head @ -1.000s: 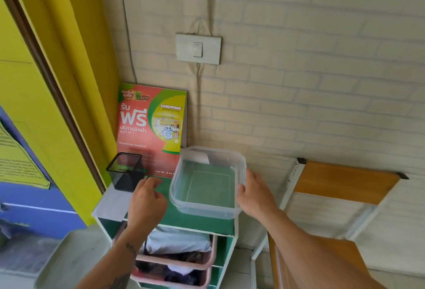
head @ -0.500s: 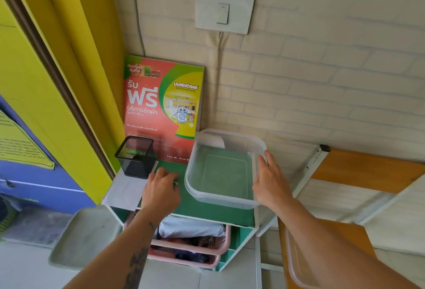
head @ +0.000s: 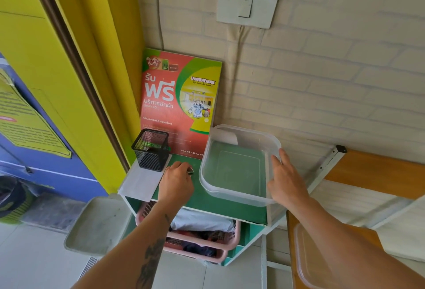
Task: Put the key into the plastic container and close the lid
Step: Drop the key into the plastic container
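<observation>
A clear square plastic container [head: 239,194] stands open and empty on the green top of a small shelf unit [head: 207,201]. My right hand [head: 284,180] rests against its right rim. My left hand [head: 177,181] is curled on the shelf top just left of the container, and a small metallic key [head: 190,171] shows at its fingertips. The clear lid [head: 310,263] lies on a wooden seat at the lower right, partly behind my right forearm.
A black mesh pen cup [head: 150,149] stands left of my left hand. A red laundry sign [head: 179,102] leans on the brick wall behind. Pink baskets [head: 200,240] fill the shelf below. A folding wooden chair [head: 372,169] is at the right.
The view has tilted down and come closer. My left hand has closed its fingers around the key on the shelf top. My right hand stays on the container's right rim.
</observation>
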`<state>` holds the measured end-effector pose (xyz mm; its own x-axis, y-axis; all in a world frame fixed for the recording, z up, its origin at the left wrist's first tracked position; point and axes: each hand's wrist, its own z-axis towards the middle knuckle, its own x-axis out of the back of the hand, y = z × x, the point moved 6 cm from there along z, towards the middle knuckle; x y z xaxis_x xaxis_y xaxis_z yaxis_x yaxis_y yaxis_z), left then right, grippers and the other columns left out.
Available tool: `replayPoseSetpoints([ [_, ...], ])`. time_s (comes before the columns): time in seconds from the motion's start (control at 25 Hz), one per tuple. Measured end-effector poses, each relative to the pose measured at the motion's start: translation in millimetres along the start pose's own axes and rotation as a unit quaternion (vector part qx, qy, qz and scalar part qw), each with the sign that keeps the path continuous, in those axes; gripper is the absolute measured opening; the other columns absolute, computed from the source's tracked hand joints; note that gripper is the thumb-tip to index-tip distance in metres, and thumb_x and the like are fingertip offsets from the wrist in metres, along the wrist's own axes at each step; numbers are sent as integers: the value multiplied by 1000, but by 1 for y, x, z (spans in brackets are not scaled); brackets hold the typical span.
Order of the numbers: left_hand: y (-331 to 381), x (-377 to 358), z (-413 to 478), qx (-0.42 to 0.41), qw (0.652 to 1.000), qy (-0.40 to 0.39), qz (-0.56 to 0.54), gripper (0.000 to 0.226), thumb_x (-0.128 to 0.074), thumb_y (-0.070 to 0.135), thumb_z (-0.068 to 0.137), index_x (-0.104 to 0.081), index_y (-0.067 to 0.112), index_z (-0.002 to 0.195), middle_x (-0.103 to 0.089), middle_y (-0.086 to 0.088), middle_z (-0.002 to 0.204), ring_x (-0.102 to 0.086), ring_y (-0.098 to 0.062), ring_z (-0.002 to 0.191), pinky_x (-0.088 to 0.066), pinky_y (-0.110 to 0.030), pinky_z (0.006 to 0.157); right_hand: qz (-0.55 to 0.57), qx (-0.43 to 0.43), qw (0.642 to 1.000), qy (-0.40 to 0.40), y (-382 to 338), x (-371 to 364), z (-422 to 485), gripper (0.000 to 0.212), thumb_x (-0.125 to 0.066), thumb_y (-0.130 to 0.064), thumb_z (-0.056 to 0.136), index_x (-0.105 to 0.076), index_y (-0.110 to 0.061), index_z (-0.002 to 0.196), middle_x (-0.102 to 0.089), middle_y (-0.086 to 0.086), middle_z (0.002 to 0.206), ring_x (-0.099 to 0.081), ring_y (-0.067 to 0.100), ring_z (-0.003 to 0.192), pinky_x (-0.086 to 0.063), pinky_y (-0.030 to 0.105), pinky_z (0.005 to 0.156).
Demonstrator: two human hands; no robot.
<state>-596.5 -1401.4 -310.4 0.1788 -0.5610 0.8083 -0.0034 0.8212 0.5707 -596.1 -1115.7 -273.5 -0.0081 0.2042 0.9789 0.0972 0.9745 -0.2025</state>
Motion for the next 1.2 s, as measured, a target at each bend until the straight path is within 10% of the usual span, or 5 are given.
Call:
replayPoseSetpoints([
  [0.4,41,56,21,102,964,121,-216,29,-47,2,84,-72,17,89,-65,-3,92,-61,-25,81,-49,-34,74,12,-1,1000,-18,-1,2,-2,80,-61,-2,85,-21,-15,154,4,5,166,-45,32,130,-55,39,86],
  [0.68,115,6,32,70,976,-69,-194,39,-50,-4,83,-67,16,112,-69,-6,108,-66,-25,95,-57,-36,85,35,-3,999,-25,0,4,-3,81,-59,-2,81,-22,-17,152,4,3,166,-52,29,117,-55,38,77],
  [1.2,130,-19,23,11,983,-142,-119,42,-54,0,82,-64,14,121,-66,-2,119,-64,-18,99,-52,-29,88,47,11,998,-33,-2,8,-5,75,-61,-4,78,-30,-15,146,2,6,165,-57,29,104,-54,39,74],
])
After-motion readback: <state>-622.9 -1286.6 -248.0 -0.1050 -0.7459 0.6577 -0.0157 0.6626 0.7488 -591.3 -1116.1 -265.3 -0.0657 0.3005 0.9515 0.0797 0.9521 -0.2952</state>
